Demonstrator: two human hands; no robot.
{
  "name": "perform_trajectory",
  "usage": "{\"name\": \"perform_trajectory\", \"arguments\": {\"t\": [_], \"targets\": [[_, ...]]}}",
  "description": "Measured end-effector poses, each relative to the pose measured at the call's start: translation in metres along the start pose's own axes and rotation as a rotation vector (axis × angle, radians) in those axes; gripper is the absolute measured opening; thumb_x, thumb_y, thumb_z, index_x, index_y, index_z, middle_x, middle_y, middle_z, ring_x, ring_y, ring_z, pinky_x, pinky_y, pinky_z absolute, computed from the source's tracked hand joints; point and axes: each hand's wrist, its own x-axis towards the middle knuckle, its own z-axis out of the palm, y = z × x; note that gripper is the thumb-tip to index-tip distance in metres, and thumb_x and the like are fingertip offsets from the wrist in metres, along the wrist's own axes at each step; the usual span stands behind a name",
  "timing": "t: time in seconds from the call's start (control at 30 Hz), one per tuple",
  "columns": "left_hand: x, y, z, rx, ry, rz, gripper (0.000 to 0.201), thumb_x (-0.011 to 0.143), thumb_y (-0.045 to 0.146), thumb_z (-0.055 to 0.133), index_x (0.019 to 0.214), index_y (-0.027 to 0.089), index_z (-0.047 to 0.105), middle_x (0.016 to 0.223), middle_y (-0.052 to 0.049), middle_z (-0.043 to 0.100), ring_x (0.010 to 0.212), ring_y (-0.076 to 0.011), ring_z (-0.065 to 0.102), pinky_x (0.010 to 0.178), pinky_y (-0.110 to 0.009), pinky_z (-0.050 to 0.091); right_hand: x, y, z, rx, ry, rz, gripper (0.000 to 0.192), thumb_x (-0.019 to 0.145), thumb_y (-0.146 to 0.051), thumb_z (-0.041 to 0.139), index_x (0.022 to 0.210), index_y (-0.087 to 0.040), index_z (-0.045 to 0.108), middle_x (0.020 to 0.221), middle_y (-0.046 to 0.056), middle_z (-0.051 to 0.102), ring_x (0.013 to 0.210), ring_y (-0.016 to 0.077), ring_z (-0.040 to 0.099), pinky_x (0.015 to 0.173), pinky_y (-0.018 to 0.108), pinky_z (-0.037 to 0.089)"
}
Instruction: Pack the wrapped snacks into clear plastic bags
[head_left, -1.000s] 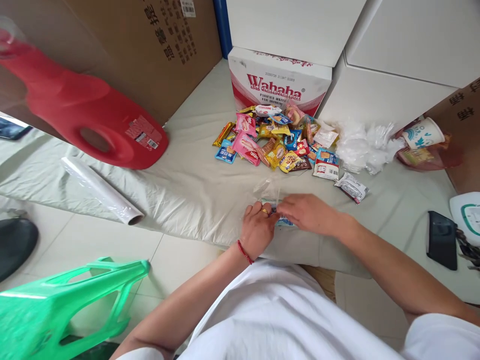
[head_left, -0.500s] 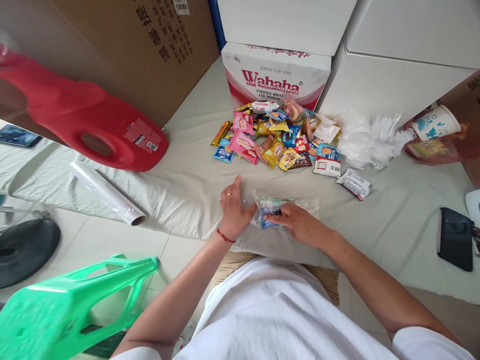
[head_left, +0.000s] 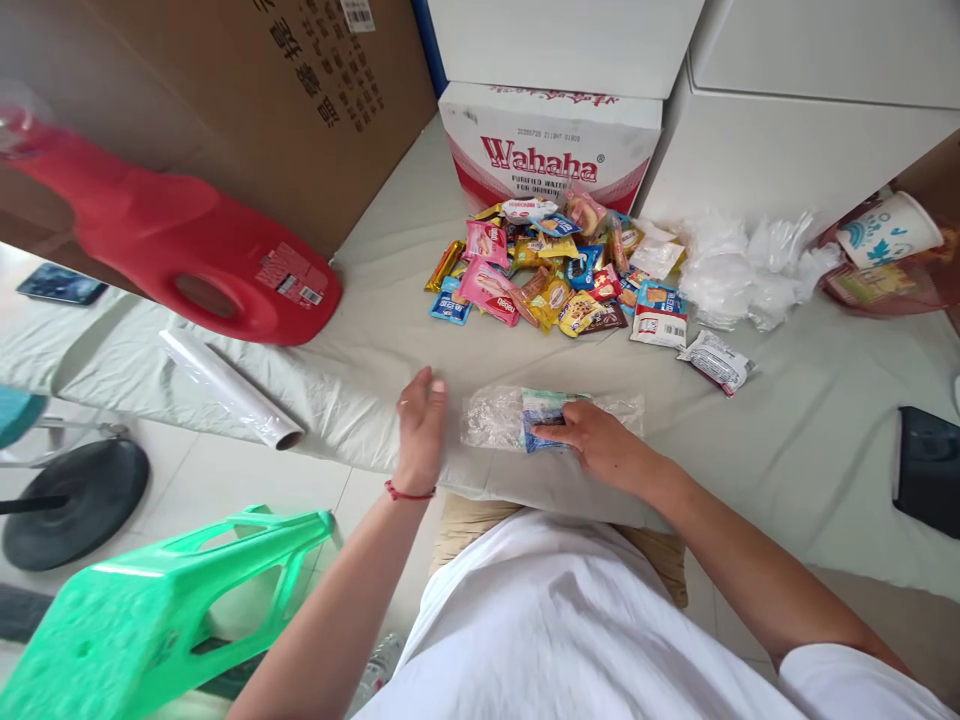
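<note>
A blue-and-green snack packet (head_left: 541, 408) lies on a crinkled clear plastic bag (head_left: 493, 418), flat on the cloth near the front edge. Whether the packet is inside the plastic or on top of it, I cannot tell. My right hand (head_left: 600, 435) holds the packet down, its index finger stretched across it and the other fingers curled, partly hidden. To the left of the plastic, and apart from it, my left hand (head_left: 421, 425) is raised with nothing in it, fingers loosely extended.
Behind the hands is a pile of wrapped snacks (head_left: 555, 275) against a Wahaha carton (head_left: 551, 150). Crumpled clear bags (head_left: 739, 270) and a paper cup (head_left: 889, 230) sit at right, a phone (head_left: 930, 470) nearer. Leftward are a red jug (head_left: 187, 255), a film roll (head_left: 229, 390) and a green stool (head_left: 150, 600).
My left hand has moved left, away from the plastic, whose left end now lies spread out and visible. My right hand stays on the packet. The view has shifted slightly.
</note>
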Motion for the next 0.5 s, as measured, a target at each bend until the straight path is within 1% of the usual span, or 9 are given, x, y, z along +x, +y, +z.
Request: {"name": "perform_trajectory", "arguments": {"t": [0.07,0.1,0.13,0.17,0.23,0.27,0.37,0.43,0.5], "targets": [[-0.005,0.019,0.013,0.097,-0.021,-0.036,0.070,0.089,0.068,0.061,0.134,0.015,0.058,0.153,-0.022,0.051,0.155,-0.0408,0.033,0.126,-0.059,0.030,0.001,-0.005,0.000,-0.007,0.000,0.015,0.053,0.090,-0.003,0.049,0.129,-0.027,0.077,0.086,0.005,0.055,0.077,0.0193,0.044,0.075,0.029,0.040],[-0.007,0.028,0.019,0.149,-0.062,-0.031,0.075,0.079,0.069,0.072,0.130,0.015,0.061,0.154,-0.023,0.050,0.156,-0.0437,0.029,0.126,-0.062,0.028,0.001,-0.007,0.000,-0.013,-0.001,0.018,0.052,0.091,-0.004,0.050,0.130,-0.027,0.077,0.086,0.005,0.054,0.077,0.0190,0.043,0.075,0.029,0.040],[-0.009,0.035,0.023,0.191,-0.111,-0.023,0.070,0.072,0.065,0.079,0.121,0.016,0.066,0.153,-0.023,0.052,0.155,-0.0453,0.030,0.125,-0.064,0.029,0.001,-0.009,0.000,-0.024,-0.003,0.019,0.052,0.092,-0.005,0.050,0.130,-0.027,0.077,0.086,0.005,0.054,0.077,0.0188,0.042,0.076,0.029,0.040],[-0.011,0.041,0.025,0.214,-0.157,-0.012,0.058,0.069,0.059,0.082,0.109,0.018,0.071,0.150,-0.021,0.054,0.152,-0.0456,0.034,0.123,-0.064,0.031,0.001,-0.010,0.000,-0.038,-0.005,0.019,0.052,0.093,-0.004,0.049,0.132,-0.027,0.076,0.087,0.005,0.054,0.077,0.0187,0.042,0.076,0.029,0.040],[-0.013,0.046,0.021,0.209,-0.218,0.013,0.028,0.073,0.046,0.078,0.085,0.021,0.072,0.139,-0.016,0.063,0.142,-0.0415,0.046,0.117,-0.061,0.038,0.001,-0.010,0.001,-0.061,-0.005,0.021,0.055,0.093,-0.003,0.047,0.133,-0.027,0.075,0.087,0.005,0.053,0.078,0.0188,0.043,0.076,0.029,0.040],[-0.014,0.046,0.016,0.187,-0.235,0.023,0.020,0.076,0.042,0.074,0.077,0.022,0.070,0.129,-0.013,0.068,0.133,-0.0378,0.054,0.113,-0.057,0.042,0.000,-0.009,0.001,-0.065,-0.002,0.020,0.056,0.092,-0.003,0.048,0.134,-0.028,0.075,0.087,0.005,0.053,0.079,0.0189,0.044,0.076,0.029,0.040],[-0.014,0.042,0.000,0.065,-0.299,-0.045,0.022,0.081,0.043,0.068,0.072,0.024,0.061,0.088,-0.005,0.072,0.091,-0.0250,0.066,0.086,-0.040,0.053,-0.004,-0.006,0.002,-0.035,0.023,-0.014,0.055,0.091,-0.005,0.053,0.136,-0.028,0.073,0.091,0.005,0.054,0.083,0.0201,0.048,0.078,0.030,0.043],[-0.015,0.042,-0.006,-0.086,-0.365,-0.202,0.027,0.081,0.047,0.067,0.073,0.025,0.054,0.064,0.001,0.065,0.063,-0.0179,0.059,0.063,-0.030,0.047,-0.006,-0.005,0.003,-0.007,0.045,-0.051,0.049,0.094,-0.011,0.056,0.137,-0.027,0.072,0.093,0.006,0.055,0.087,0.0214,0.051,0.081,0.032,0.045],[-0.017,0.047,-0.008,-0.257,-0.396,-0.343,0.031,0.079,0.049,0.069,0.074,0.025,0.049,0.053,0.005,0.059,0.049,-0.0142,0.050,0.052,-0.026,0.038,-0.007,-0.005,0.003,0.004,0.060,-0.069,0.043,0.097,-0.017,0.059,0.136,-0.025,0.073,0.094,0.007,0.056,0.088,0.0221,0.052,0.084,0.033,0.046]]}}
